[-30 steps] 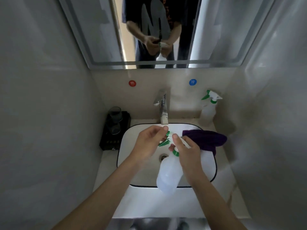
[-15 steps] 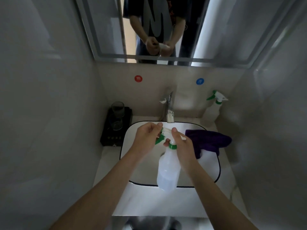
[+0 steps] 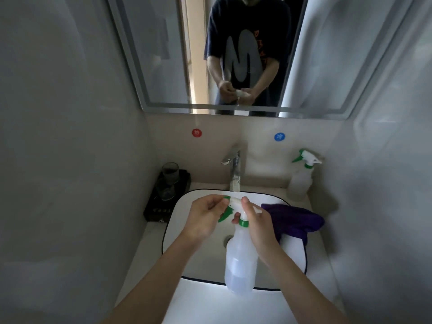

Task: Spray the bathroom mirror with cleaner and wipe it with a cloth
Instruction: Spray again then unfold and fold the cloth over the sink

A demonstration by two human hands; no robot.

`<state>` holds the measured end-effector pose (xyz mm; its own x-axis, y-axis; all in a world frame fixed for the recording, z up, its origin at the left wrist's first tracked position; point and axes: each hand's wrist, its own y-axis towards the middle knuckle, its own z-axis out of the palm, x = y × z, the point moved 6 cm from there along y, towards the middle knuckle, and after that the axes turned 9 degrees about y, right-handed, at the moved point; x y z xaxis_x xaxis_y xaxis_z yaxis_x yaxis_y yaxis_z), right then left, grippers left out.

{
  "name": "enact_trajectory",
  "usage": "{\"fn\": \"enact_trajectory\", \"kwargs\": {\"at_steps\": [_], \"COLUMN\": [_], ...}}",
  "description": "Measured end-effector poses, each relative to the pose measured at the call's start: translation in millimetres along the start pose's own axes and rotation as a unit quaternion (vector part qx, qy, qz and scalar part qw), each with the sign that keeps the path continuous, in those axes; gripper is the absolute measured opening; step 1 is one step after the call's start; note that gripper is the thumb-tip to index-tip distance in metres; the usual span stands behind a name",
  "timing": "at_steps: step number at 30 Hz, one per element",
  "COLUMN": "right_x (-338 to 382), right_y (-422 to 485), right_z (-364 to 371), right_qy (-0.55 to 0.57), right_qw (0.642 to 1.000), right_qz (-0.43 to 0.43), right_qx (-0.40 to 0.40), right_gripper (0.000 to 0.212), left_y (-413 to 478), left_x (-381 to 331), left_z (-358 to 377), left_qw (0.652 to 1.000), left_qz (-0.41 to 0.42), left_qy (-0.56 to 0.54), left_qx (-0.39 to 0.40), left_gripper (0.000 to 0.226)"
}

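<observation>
A translucent spray bottle (image 3: pixel 239 260) with a white and green head hangs over the sink. My right hand (image 3: pixel 258 226) grips its neck just below the head. My left hand (image 3: pixel 205 217) pinches the green nozzle tip at the front of the head. A purple cloth (image 3: pixel 295 222) lies bunched on the sink's right rim, just right of my right hand. The mirror (image 3: pixel 161 57) fills the wall above and reflects a person holding the bottle.
A second spray bottle (image 3: pixel 301 177) stands at the back right corner of the counter. The chrome tap (image 3: pixel 234 174) rises behind the white sink (image 3: pixel 177 220). A black tray (image 3: pixel 163 202) with two glasses sits at the left. Walls close in on both sides.
The view has tilted up, showing more of the mirror. The bottle has turned more upright in my hands, and my left fingers stay at the nozzle.
</observation>
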<state>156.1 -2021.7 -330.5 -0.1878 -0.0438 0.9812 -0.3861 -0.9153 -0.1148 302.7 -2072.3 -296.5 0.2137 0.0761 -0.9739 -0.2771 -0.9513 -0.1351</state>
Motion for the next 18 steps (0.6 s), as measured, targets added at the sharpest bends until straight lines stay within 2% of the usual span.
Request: {"fn": "enact_trajectory", "kwargs": {"at_steps": [8,11,13,18], "right_x": [6,9,12,12], "right_y": [-2,-4,-5,-5], "right_z": [-52,-56,-55,-55], "right_qy": [-0.004,0.014,0.033,0.059], "right_qw": [1.0,1.0,0.999,0.997], "right_qz": [-0.015,-0.017,-0.027,-0.039], "right_qx": [-0.01,-0.01,-0.006,-0.004], "right_gripper": [0.06,0.058,0.056,0.059], "left_y": [-10,-10,-9,-5], "left_x": [-4,-12,-18,-25], "left_z": [48,55,58,63], "left_qw": [1.0,0.999,1.0,0.997], "left_qz": [-0.007,-0.01,-0.026,-0.042], "left_qy": [-0.009,-0.022,-0.008,0.041], "left_qx": [0.025,0.031,0.002,-0.053], "left_gripper": [0.011,0.036,0.05,0.056]}}
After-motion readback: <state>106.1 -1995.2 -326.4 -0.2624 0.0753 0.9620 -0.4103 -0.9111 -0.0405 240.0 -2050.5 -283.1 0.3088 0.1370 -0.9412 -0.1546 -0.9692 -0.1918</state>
